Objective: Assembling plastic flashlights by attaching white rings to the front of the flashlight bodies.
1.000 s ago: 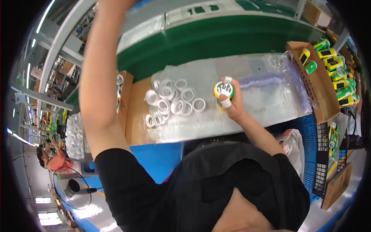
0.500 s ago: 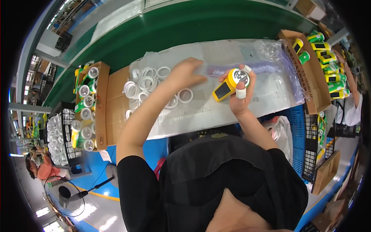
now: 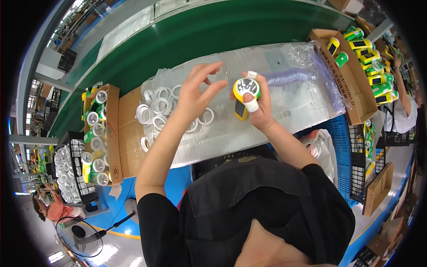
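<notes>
My right hand [image 3: 261, 110] is wrapped around a yellow flashlight [image 3: 240, 109], its clear round lens end tipped up and its dark panel on the lower side. White tape is on the thumb and a finger. To the left, my left hand [image 3: 199, 91] is raised with fingers apart and nothing in it, short of the flashlight. Beneath and beside the left forearm, several white plastic rings [image 3: 160, 106] lie loosely on the plastic-covered cardboard [image 3: 222, 141].
A carton [image 3: 114, 133] of flashlights with clear lens ends stands at the left. Another carton [image 3: 351, 89] at the right borders more yellow-and-green flashlights [image 3: 376, 80]. A black basket [image 3: 73, 169] holds white rings. Bunched purple plastic film [image 3: 289, 78] lies behind my right hand.
The flashlight has shifted left with my right hand and turned, its lens end now more toward me. My left hand has drawn slightly left, its thumb and fingers spread. The view has shifted a little.
</notes>
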`<state>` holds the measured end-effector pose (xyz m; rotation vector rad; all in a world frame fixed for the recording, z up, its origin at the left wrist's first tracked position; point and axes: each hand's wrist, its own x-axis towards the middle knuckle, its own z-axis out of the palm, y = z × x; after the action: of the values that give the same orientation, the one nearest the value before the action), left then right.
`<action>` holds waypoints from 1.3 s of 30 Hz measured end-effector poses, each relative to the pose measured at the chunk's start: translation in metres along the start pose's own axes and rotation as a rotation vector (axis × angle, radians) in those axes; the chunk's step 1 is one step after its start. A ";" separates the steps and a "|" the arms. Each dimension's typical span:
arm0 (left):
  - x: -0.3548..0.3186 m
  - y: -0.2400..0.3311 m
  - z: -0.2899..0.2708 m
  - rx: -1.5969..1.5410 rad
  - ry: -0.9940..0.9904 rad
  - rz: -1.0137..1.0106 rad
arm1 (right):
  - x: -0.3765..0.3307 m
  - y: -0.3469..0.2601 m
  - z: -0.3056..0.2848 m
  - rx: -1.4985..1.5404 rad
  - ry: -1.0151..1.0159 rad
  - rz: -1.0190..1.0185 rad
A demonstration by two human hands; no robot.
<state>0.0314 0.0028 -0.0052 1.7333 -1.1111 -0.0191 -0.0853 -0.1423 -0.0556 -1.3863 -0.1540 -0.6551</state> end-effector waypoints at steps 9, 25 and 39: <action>-0.028 0.029 -0.010 0.306 0.023 0.324 | 0.002 0.003 0.015 0.052 -0.190 0.064; -0.034 0.014 0.010 0.429 0.157 0.513 | 0.002 0.008 0.013 0.101 -0.268 0.088; -0.037 0.012 0.021 0.219 0.362 0.349 | 0.008 0.007 0.016 0.132 -0.231 0.138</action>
<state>-0.0079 0.0117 -0.0238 1.6238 -1.1560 0.6288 -0.0708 -0.1297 -0.0543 -1.3292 -0.2784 -0.3626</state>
